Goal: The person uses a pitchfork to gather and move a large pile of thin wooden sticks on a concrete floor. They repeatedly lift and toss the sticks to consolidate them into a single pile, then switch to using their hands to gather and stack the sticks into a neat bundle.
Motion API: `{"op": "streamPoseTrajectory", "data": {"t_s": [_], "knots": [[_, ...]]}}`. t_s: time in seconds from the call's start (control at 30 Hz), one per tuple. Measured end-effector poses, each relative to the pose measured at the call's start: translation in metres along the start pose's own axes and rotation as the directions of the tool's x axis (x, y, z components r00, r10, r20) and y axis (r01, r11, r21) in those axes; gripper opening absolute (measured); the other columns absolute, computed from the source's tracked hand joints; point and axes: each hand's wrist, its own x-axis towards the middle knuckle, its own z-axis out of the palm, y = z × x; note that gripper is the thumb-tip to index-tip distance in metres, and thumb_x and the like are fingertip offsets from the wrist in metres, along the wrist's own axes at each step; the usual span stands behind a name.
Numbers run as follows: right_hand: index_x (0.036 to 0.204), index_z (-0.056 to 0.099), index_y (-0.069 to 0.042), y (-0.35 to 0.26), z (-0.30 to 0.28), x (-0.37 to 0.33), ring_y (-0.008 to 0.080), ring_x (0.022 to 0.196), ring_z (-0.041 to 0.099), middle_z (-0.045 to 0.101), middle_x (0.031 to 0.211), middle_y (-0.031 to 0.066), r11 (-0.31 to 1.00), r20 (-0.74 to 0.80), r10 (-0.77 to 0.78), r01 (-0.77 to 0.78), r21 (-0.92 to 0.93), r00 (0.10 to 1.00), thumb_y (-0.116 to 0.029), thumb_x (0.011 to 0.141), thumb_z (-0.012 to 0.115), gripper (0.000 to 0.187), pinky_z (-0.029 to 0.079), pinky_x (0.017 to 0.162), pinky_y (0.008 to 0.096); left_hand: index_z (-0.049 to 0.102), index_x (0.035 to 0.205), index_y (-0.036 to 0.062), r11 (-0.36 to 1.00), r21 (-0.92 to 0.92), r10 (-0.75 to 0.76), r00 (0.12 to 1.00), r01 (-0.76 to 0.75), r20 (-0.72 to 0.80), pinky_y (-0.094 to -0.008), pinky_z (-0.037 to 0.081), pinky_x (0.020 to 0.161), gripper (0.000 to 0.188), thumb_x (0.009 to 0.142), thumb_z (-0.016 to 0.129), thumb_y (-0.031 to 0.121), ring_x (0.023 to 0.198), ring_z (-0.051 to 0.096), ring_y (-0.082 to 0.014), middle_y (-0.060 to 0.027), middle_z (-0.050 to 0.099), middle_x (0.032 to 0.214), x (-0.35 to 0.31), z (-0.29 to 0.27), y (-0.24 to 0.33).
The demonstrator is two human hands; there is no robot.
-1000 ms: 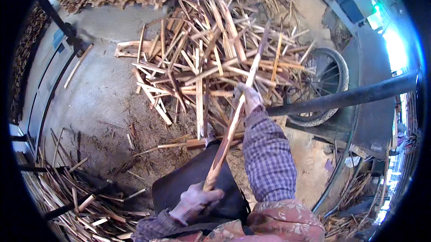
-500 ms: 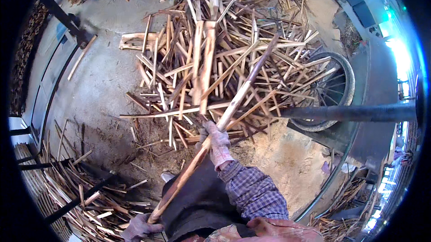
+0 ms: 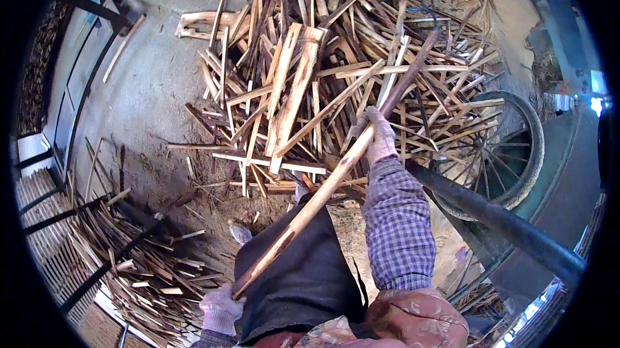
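Observation:
A long wood strip (image 3: 310, 211), pale with dark bark along parts of it, runs slantwise across my body from lower left to upper right. My right hand (image 3: 377, 133), in a whitish glove and below it a checked sleeve, is wrapped round the strip's upper part. At its near lower end, my gloved left hand (image 3: 221, 309) is closed about the tip; the fingers show only partly. Beyond my right hand, the strip's dark far end lies over a large heap of loose wood strips (image 3: 349, 112).
A spoked wheel (image 3: 516, 147) and a thick dark pole (image 3: 497, 212) stand at the right. Lower left, more strips (image 3: 148, 277) lie among black metal bars (image 3: 110, 280). Bare concrete floor (image 3: 158, 83) stretches left of the heap. My dark apron (image 3: 297, 270) hangs below the strip.
My right hand has moved up and to the right along with the strip. The left hand has shifted slightly right and up, its fingers now about the strip's near end. The view has tilted.

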Motion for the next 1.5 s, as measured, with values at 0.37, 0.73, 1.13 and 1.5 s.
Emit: {"op": "streamPoseTrajectory", "data": {"t_s": [0.37,0.73,1.13,1.5], "knots": [[0.079,0.052,-0.009,0.061,-0.021,-0.051,0.0096,0.045,0.05,0.051,0.059,-0.0006,0.99,0.025,-0.122,0.12,0.072,0.992,-0.015,0.081,0.066,0.015,0.046,0.04,0.0205,0.058,0.088,0.0115,0.95,-0.213,0.18,0.959,-0.227,-0.22,-0.0453,0.049,0.063,0.03,0.072,0.064,0.036,0.074,0.063,-0.0349,-0.0137,0.064,0.078,-0.026,0.054,-0.084],[0.072,0.052,-0.012,0.256,-0.022,-0.231,0.0136,0.043,0.046,0.048,0.057,-0.0003,0.981,0.001,-0.166,0.165,-0.104,0.986,-0.027,0.077,0.067,0.021,0.038,0.036,0.0279,0.064,0.087,0.0181,0.944,-0.316,0.034,0.979,-0.098,-0.201,-0.0427,0.049,0.064,0.034,0.057,0.071,0.033,0.072,0.062,-0.0329,-0.0123,0.063,0.073,0.029,0.268,-0.306],[0.083,0.052,-0.006,0.173,-0.01,-0.149,0.0188,0.043,0.049,0.047,0.056,0.0032,0.982,-0.181,-0.02,-0.014,-0.186,0.983,-0.014,0.073,0.062,0.016,0.045,0.04,0.0315,0.068,0.09,0.021,0.993,-0.116,0.04,0.995,-0.03,0.086,-0.0393,0.049,0.063,0.039,0.062,0.063,0.048,0.07,0.064,-0.0297,-0.0108,0.065,0.074,0.065,0.216,-0.201],[0.089,0.052,-0.004,-0.057,0.091,-0.015,0.0187,0.048,0.054,0.056,0.065,0.0068,0.761,-0.155,-0.504,0.351,-0.546,0.85,-0.013,0.069,0.07,0.028,0.045,0.044,0.0307,0.057,0.117,0.0217,0.824,-0.384,0.439,0.898,-0.417,-0.032,-0.0375,0.047,0.083,0.059,0.068,0.06,0.053,0.095,0.061,-0.0294,-0.0126,0.064,0.102,0.142,-0.031,0.141]]}}
